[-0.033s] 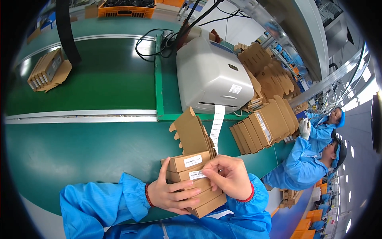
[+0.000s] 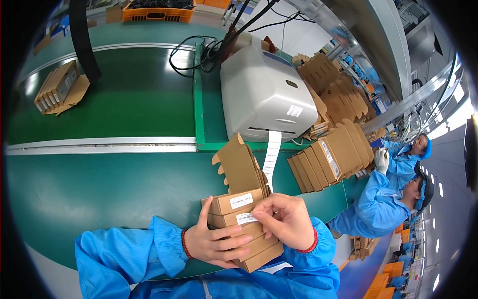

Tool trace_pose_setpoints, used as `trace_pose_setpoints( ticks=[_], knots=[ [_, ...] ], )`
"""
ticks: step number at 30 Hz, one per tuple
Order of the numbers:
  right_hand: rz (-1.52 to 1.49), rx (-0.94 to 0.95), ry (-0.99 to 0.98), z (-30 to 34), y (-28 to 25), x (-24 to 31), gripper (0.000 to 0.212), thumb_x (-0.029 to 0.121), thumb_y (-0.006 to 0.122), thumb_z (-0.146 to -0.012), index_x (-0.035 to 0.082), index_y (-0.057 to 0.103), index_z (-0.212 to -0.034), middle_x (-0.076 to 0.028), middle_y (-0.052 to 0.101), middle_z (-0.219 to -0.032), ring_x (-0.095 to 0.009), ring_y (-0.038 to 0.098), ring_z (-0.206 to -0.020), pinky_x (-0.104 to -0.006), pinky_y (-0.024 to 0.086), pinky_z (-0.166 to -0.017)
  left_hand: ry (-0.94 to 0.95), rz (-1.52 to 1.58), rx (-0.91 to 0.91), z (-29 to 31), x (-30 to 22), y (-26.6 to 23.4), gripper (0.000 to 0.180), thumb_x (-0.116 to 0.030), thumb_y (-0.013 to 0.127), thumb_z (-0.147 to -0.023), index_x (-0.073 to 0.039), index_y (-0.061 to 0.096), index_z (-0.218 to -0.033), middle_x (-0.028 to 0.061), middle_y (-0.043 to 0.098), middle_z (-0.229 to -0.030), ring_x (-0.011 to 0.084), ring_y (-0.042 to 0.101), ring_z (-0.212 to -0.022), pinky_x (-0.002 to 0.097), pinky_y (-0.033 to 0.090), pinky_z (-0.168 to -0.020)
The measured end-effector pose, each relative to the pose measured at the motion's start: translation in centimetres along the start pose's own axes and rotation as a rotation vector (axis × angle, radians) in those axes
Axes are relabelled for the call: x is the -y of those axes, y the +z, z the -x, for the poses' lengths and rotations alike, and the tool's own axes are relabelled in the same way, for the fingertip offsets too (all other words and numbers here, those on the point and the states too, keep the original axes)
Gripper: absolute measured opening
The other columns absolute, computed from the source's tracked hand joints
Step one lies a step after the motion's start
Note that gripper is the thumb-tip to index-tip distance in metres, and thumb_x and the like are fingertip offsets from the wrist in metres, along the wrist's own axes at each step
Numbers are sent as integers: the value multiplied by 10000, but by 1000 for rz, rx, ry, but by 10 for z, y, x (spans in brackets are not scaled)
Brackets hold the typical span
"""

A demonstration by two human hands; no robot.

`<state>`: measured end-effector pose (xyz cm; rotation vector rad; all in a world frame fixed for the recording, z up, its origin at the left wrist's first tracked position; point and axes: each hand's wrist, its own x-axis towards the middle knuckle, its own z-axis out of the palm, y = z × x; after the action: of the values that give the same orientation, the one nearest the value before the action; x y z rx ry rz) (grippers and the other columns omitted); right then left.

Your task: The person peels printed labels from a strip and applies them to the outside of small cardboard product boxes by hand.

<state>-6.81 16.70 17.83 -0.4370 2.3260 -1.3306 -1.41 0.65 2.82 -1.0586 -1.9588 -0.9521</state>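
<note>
A stack of brown cardboard boxes [image 2: 256, 231] stands at the table's near edge, some lids raised. My left hand [image 2: 216, 242] grips its left side, thumb up along the top box and fingers laid across the lower ones. With thumb and index finger pinched, my right hand [image 2: 285, 222] holds the right end of a white printed label [image 2: 245, 218], which lies against the second box's side. Another white label [image 2: 241, 201] sits flat on the top box. Behind the stack, a strip of labels [image 2: 271, 157] hangs from the grey label printer [image 2: 266, 94].
More open cardboard boxes [image 2: 318, 167] stand to the right of the label strip. On the green conveyor belt [image 2: 144, 94] at far left lies a small group of boxes [image 2: 59, 88]. Black cables [image 2: 199, 57] curl beside the printer. Two co-workers in blue [image 2: 373, 204] are at the right.
</note>
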Motion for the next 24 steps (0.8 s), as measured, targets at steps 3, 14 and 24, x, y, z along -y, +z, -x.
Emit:
trace_pose_setpoints(
  ticks=[3, 14, 24],
  knots=[
    [79, -10, -23, -1, 1, 1, 64, 11, 586, -796, -48, 561, -790, -47, 563, -653, -66, 546, -501, -179, 440, -426, -2, -6, 16, -1, -1, -1, 479, -604, 499, -737, -305, 513, -1112, -89, 407, -1240, 125, 332, -1192, 732, 143, -905],
    [958, -180, -203, -5, 3, 21, 323, 225, 667, -709, 57, 447, -875, -107, 573, -651, -297, 568, -530, -364, 448, -455, -2, -44, 32, -2, -2, -4, 480, -629, 496, -724, -296, 504, -1069, -73, 427, -1196, 157, 349, -1161, 747, 163, -883],
    [249, -294, -241, -58, -72, -164, 784, 55, 727, -641, 113, 298, -1295, -95, 543, -1036, -136, 532, -875, -262, 451, -659, 43, 25, 52, -6, -5, -3, 528, -623, 553, -673, -281, 482, -1069, -42, 441, -1164, 204, 367, -1122, 765, 156, -866]
  ],
)
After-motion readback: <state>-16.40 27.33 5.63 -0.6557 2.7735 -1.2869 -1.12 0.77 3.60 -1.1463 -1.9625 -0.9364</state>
